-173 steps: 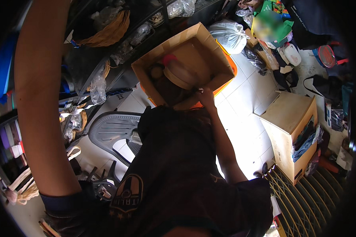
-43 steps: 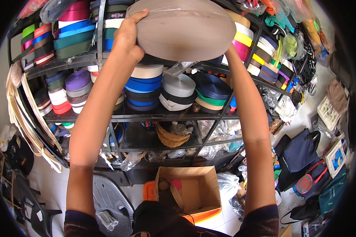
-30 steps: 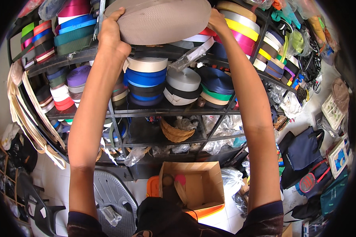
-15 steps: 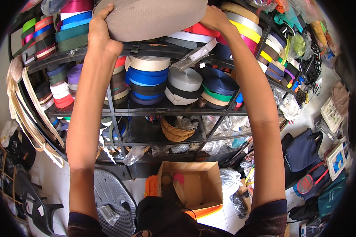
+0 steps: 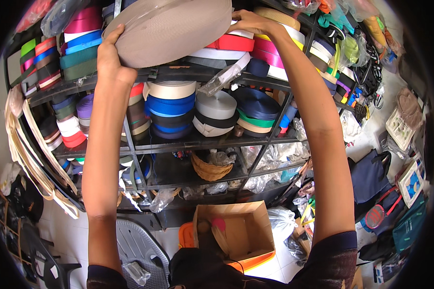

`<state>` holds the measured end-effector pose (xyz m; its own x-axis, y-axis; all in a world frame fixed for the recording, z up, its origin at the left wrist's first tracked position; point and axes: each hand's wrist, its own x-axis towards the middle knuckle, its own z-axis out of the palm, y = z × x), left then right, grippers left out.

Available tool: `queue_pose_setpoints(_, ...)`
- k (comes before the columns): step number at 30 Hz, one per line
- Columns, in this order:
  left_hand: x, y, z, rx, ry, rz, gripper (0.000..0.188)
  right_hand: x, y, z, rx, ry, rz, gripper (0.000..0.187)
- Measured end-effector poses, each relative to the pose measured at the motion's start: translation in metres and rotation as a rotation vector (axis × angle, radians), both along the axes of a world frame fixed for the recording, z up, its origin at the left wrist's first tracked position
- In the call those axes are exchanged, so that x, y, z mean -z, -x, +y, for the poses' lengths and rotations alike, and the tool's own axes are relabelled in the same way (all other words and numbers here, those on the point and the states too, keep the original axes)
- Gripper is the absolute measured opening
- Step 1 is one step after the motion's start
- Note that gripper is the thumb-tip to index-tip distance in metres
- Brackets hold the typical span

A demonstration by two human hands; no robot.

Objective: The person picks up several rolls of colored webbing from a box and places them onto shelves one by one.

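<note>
A wide taupe roll of webbing (image 5: 173, 36) is held up in front of the upper shelf, its flat face tilted toward me. My left hand (image 5: 113, 58) grips its left edge, thumb on the near side and other fingers hidden behind. At the roll's right edge is my right hand (image 5: 252, 23), bent inward with its fingertips against the rim; they are partly hidden. Just below and behind the roll lie a red roll (image 5: 231, 43) and white rolls. Pink rolls (image 5: 269, 52) sit under my right wrist.
Black shelving (image 5: 202, 143) holds stacks of coloured webbing rolls, such as blue ones (image 5: 172, 107) and a grey one (image 5: 216, 103). A wicker basket (image 5: 211, 167) sits lower down. On the floor stand a cardboard box (image 5: 255, 229) and a grey plastic chair (image 5: 140, 245). Cream straps (image 5: 26, 154) hang left.
The taupe roll has shifted left and slightly down in view, and its flat face tilts more toward me. More of my right hand's fingers now shows beside its rim.
</note>
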<state>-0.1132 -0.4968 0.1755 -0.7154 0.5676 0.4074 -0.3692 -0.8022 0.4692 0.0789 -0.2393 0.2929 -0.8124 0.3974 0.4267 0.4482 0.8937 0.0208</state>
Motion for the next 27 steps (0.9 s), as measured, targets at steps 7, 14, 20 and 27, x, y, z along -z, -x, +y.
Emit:
queue_pose_setpoints(7, -0.009, -0.002, 0.003, -0.051, 0.024, 0.034, 0.044, 0.002, 0.005, 0.008, 0.041, -0.069, 0.076, 0.092)
queue_pose_setpoints(14, -0.047, -0.008, 0.071, 0.013, 0.095, -0.057, 0.037, 0.026, -0.019, 0.011, -0.165, 0.073, 0.284, 0.070)
queue_pose_setpoints(20, -0.114, -0.038, 0.141, 0.032, 0.214, 0.022, 0.036, 0.065, -0.028, -0.001, -0.153, 0.092, 0.833, 0.104)
queue_pose_setpoints(27, -0.117, 0.008, 0.198, -0.083, 0.651, 0.474, 0.042, 0.064, -0.046, -0.012, -0.166, 0.184, 0.916, 0.089)
